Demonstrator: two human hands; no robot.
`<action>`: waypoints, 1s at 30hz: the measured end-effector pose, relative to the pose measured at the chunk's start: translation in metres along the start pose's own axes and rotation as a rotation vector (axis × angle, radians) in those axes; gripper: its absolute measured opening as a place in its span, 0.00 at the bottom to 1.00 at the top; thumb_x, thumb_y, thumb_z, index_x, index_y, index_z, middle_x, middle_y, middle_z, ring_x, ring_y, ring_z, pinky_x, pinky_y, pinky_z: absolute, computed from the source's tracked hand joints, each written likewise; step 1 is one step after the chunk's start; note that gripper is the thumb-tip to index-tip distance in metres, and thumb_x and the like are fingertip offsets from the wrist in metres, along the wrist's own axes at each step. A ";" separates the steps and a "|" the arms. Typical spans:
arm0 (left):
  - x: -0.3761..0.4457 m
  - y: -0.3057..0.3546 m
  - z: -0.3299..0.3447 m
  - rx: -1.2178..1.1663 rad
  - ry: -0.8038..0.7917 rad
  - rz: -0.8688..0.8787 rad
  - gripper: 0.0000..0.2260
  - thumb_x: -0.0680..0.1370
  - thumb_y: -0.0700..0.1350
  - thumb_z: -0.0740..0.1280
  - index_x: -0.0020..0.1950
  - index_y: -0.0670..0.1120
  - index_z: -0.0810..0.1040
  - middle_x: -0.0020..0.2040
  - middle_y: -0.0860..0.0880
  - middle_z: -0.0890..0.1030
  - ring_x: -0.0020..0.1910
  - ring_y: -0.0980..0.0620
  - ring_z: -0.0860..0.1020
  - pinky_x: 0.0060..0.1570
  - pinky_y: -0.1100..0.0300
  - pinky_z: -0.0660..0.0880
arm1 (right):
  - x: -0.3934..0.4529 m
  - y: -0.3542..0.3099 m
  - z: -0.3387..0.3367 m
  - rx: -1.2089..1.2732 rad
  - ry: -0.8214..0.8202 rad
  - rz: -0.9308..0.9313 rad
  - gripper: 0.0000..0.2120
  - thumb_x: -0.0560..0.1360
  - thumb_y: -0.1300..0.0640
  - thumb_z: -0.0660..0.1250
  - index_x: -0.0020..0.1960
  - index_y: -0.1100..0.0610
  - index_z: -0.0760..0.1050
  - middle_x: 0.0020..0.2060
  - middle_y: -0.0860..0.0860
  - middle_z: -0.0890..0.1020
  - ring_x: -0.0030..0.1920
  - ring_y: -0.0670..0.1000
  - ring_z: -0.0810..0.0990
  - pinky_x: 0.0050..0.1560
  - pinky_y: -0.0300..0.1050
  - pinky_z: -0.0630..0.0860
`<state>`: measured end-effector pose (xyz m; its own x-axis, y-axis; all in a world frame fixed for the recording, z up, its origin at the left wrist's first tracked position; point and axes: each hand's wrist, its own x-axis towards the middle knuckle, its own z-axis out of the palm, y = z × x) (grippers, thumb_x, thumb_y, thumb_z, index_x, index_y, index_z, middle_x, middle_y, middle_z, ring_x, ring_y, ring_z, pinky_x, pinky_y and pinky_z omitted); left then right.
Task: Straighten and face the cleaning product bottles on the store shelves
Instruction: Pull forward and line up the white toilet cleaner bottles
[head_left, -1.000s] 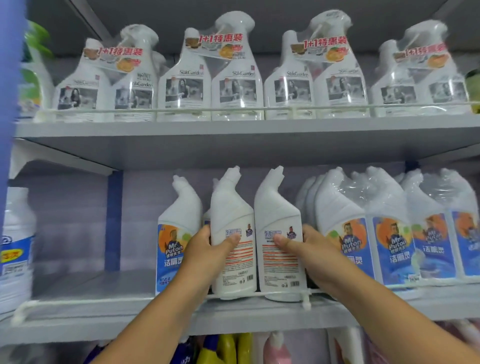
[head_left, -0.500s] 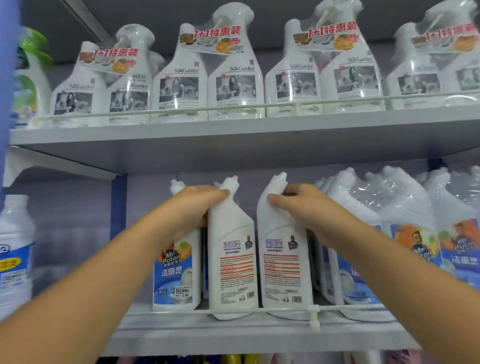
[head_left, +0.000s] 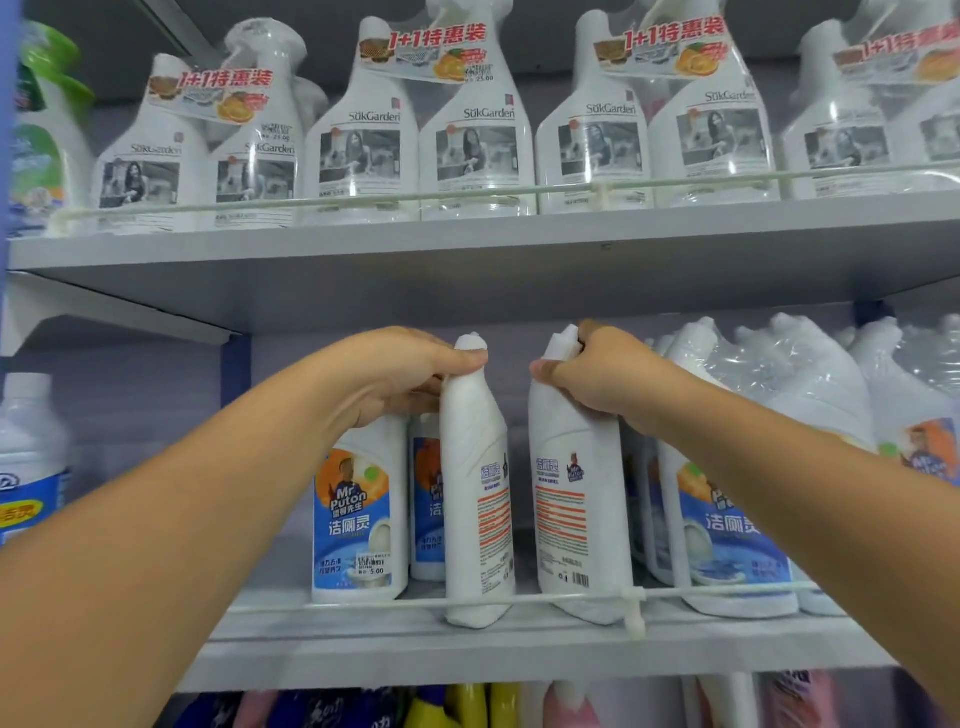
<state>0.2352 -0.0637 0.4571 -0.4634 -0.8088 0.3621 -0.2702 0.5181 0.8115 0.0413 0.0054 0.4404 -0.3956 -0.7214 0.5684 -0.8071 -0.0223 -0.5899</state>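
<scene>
Bottles (head_left: 478, 499) and (head_left: 576, 499) show back labels, so left hand (head_left: 395, 374) and right hand (head_left: 608, 379) each grip a neck to turn them frontward.

On the lower shelf (head_left: 519, 654), two back-facing bottles are standing side by side behind the wire rail (head_left: 727, 590): the left bottle (head_left: 478, 519) and the right bottle (head_left: 576, 509). A front-facing bottle (head_left: 358, 519) is standing just left of them, and wrapped bottles (head_left: 727, 519) are sitting to their right. Spray bottles (head_left: 467, 140) are lining the upper shelf (head_left: 467, 260) above.
</scene>
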 end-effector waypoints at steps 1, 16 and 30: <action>-0.001 0.002 0.004 0.015 0.028 0.001 0.18 0.77 0.53 0.74 0.61 0.44 0.80 0.49 0.46 0.87 0.48 0.50 0.85 0.51 0.56 0.81 | -0.001 -0.001 0.001 -0.037 0.021 -0.023 0.32 0.78 0.42 0.69 0.75 0.56 0.65 0.64 0.55 0.78 0.59 0.59 0.79 0.50 0.48 0.75; 0.000 -0.004 0.004 0.343 0.099 0.101 0.43 0.72 0.62 0.75 0.80 0.54 0.59 0.71 0.49 0.74 0.61 0.47 0.77 0.56 0.53 0.78 | 0.001 0.010 -0.012 -0.015 -0.070 -0.102 0.15 0.80 0.53 0.67 0.66 0.51 0.71 0.56 0.53 0.81 0.53 0.56 0.80 0.56 0.51 0.79; 0.011 -0.016 0.024 0.545 0.320 0.115 0.36 0.74 0.56 0.76 0.76 0.48 0.63 0.63 0.45 0.79 0.60 0.43 0.79 0.53 0.53 0.75 | -0.006 0.005 -0.008 -0.010 -0.054 -0.146 0.24 0.80 0.49 0.68 0.74 0.49 0.68 0.59 0.53 0.80 0.52 0.55 0.80 0.46 0.48 0.81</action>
<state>0.2139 -0.0740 0.4366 -0.2626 -0.7393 0.6200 -0.6629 0.6052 0.4408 0.0359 0.0157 0.4384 -0.2493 -0.7472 0.6161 -0.8590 -0.1230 -0.4969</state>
